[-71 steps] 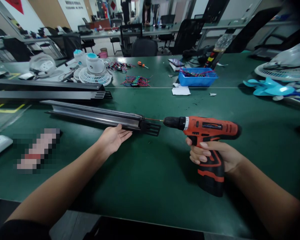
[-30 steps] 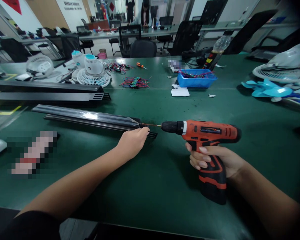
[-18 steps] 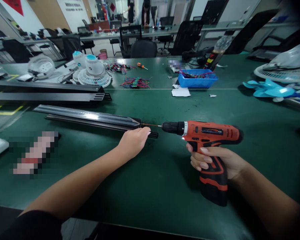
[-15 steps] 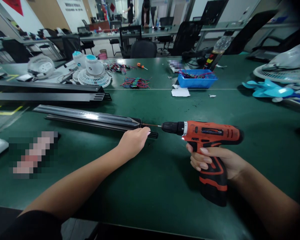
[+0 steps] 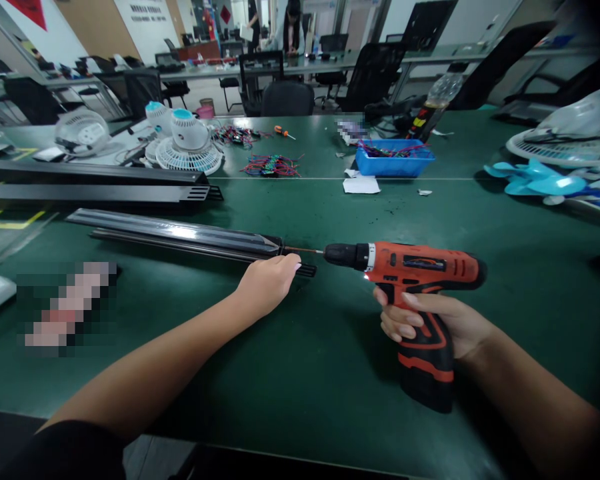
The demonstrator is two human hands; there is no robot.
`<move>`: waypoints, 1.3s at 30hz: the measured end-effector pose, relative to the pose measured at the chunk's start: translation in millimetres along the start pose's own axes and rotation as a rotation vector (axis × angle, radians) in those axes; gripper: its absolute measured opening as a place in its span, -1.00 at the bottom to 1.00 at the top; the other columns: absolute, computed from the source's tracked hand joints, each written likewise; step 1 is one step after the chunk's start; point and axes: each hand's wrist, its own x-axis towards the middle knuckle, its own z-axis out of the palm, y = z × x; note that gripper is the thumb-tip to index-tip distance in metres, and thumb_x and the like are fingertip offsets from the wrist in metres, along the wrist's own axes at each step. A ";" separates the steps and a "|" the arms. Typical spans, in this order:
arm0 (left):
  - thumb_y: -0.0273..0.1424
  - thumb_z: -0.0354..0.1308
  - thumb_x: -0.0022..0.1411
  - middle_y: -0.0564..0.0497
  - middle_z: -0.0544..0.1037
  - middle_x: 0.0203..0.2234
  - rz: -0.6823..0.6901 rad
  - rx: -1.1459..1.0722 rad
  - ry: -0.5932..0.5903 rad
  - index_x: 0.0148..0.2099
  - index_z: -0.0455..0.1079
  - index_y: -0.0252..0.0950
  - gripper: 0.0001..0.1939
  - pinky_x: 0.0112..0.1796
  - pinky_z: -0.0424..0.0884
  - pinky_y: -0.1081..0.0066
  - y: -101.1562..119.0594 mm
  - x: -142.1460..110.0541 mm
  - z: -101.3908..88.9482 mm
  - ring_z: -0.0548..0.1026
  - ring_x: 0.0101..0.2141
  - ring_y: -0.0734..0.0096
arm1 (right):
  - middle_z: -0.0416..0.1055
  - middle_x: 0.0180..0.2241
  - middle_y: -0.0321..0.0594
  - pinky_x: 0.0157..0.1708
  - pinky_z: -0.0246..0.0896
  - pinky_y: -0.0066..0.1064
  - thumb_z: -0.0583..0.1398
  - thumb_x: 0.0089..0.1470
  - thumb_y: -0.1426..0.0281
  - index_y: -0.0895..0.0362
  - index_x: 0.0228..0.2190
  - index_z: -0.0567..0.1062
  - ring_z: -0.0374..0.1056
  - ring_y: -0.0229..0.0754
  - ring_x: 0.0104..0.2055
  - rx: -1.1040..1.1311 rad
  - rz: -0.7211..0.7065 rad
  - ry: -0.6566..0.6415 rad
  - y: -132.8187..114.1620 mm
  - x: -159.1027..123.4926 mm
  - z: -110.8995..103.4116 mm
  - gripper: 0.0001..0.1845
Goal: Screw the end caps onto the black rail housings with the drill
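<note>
A long dark metal rail [image 5: 180,235] lies on the green table [image 5: 290,347], its black slotted end cap pointing right. My left hand [image 5: 267,283] grips that right end with curled fingers and holds it down. My right hand [image 5: 430,320] is wrapped round the handle of an orange and black cordless drill [image 5: 410,267]. The drill is level, its thin bit touching the rail's end, and a small white light glows under its chuck.
Two more black rails [image 5: 95,183] lie further back on the left. White fan parts [image 5: 185,143], coloured wire bundles [image 5: 273,163], a blue tray [image 5: 394,160], a paper scrap [image 5: 361,185] and light blue fan blades [image 5: 535,179] sit behind. People stand far off.
My left hand went from lying flat and open beside the rail to gripping its right end. The rail turned onto another side. The drill's light came on; since then little has moved.
</note>
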 end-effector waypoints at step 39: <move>-0.33 -0.07 0.66 -0.04 0.71 -0.33 0.106 -0.050 0.189 -0.06 0.53 -0.29 -0.65 -0.31 0.54 0.45 0.9 -0.7 8.2 0.68 -0.36 0.37 | 0.24 -0.63 -0.46 -0.39 0.40 -0.41 0.51 0.10 0.26 0.16 -0.15 0.66 0.27 -0.28 -0.56 -0.039 0.031 0.022 -7.7 -12.2 -3.0 -0.67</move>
